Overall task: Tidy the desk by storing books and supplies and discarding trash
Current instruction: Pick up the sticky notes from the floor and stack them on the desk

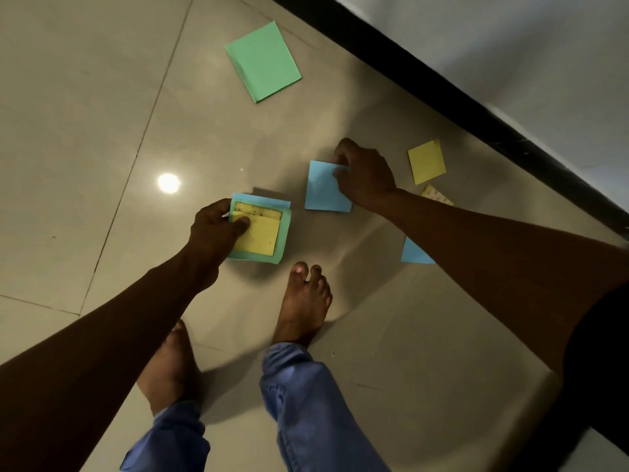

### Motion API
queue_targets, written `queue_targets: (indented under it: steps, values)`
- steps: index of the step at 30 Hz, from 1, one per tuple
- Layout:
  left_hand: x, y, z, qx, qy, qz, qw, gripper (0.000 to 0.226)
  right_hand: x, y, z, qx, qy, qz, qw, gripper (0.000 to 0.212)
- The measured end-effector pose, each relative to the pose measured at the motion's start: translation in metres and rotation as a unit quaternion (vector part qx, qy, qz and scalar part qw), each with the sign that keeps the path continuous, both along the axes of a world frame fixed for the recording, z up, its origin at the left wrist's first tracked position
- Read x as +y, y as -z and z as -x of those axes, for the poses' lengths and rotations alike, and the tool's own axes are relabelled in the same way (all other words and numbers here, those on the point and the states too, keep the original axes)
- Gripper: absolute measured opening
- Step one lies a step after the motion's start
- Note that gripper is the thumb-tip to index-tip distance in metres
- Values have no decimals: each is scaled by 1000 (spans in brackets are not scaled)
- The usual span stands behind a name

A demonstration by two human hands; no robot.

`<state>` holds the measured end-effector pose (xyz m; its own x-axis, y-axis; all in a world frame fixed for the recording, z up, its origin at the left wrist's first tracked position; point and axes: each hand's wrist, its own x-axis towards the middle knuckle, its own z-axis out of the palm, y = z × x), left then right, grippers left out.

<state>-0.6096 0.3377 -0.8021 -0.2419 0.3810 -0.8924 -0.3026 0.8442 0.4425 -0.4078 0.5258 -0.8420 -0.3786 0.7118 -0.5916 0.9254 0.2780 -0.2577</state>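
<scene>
Coloured paper sheets lie scattered on the tiled floor. My left hand (pixel 218 226) grips a small stack of papers (pixel 263 233), yellow sheets on top of a green and a blue one, thumb pressed on the top yellow sheet. My right hand (pixel 364 175) pinches the top right corner of a blue sheet (pixel 323 189) that lies on the floor. A larger green sheet (pixel 262 61) lies further away. A yellow sheet (pixel 426 161) and a printed yellowish card (pixel 437 195) lie right of my right hand. Another blue sheet (pixel 415 252) shows partly under my right forearm.
My bare feet (pixel 303 301) stand on the beige tiles just behind the papers. A black skirting strip (pixel 459 103) and a pale wall run diagonally along the right. A lamp's glare (pixel 168 182) reflects on the floor at the left.
</scene>
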Motion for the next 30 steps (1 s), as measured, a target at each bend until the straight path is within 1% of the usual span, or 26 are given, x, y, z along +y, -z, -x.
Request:
queue_targets:
  steps: [1,5,10,13,18,24,30]
  values:
    - [0,-2,1,-5,0,-3,1000,23,0,-5,3,29,28,15,999,10]
    - [2,-9,8,-22,-5,-25,999,21,-4,-24,18,118,76,78,987,14]
    - [1,-10,14,-15,-19,-37,999,26,-17,-37,40,176,151,174,957,16]
    - [-2,-8,18,-11,-31,-33,999,28,-21,-42,55,184,164,196,949,20]
    - [-13,-4,27,-16,-32,-47,998,36,-27,-44,75,189,166,225,941,19]
    - [-22,0,34,-10,-53,-62,997,31,-36,-41,93,188,149,251,938,18]
    - [-24,-1,40,-41,-70,-79,994,31,-43,-37,101,170,147,263,938,17]
